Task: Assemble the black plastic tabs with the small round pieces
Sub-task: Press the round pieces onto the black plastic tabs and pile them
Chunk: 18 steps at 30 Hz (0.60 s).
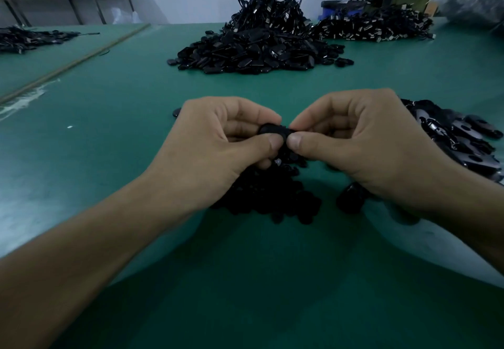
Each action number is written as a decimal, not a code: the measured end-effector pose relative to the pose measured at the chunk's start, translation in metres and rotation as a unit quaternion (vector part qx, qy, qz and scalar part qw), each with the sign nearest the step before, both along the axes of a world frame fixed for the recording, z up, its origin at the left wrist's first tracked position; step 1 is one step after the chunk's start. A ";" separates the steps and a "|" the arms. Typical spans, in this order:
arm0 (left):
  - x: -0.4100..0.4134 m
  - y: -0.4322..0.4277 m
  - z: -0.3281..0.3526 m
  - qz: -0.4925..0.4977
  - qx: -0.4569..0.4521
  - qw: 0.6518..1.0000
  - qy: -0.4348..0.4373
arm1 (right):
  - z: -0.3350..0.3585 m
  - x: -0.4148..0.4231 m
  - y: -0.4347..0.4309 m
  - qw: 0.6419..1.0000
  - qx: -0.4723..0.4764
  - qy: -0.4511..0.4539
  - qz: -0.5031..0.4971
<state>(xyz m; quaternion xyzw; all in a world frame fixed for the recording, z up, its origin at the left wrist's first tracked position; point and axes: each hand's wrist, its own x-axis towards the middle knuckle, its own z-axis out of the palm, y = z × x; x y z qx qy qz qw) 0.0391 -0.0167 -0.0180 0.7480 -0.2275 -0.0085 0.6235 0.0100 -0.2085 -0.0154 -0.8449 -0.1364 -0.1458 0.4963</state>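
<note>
My left hand (218, 144) and my right hand (354, 141) meet over the green table (109, 157). Between their thumbs and forefingers they pinch one black plastic tab (275, 129); most of it is hidden by the fingertips. Whether a small round piece is on it cannot be told. Below the hands lies a low pile of small black round pieces (272, 196). A heap of black tabs (458, 138) lies just right of my right hand.
A large mound of black tabs with corded parts on top (259, 46) sits mid-table at the back. Another pile (376, 28) lies at the back right, and a flat one (24, 37) at the far left. One loose piece (177, 112) lies by my left hand.
</note>
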 end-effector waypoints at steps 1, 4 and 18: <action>0.000 -0.001 0.000 -0.003 -0.001 1.000 0.004 | 0.000 0.000 -0.001 1.000 0.001 0.001 -0.001; -0.001 -0.002 -0.002 0.000 0.008 1.000 -0.002 | 0.000 0.001 -0.002 1.000 -0.017 0.005 -0.009; 0.004 0.002 -0.006 0.025 0.077 0.989 -0.124 | 0.002 -0.001 0.003 0.998 -0.059 -0.013 -0.027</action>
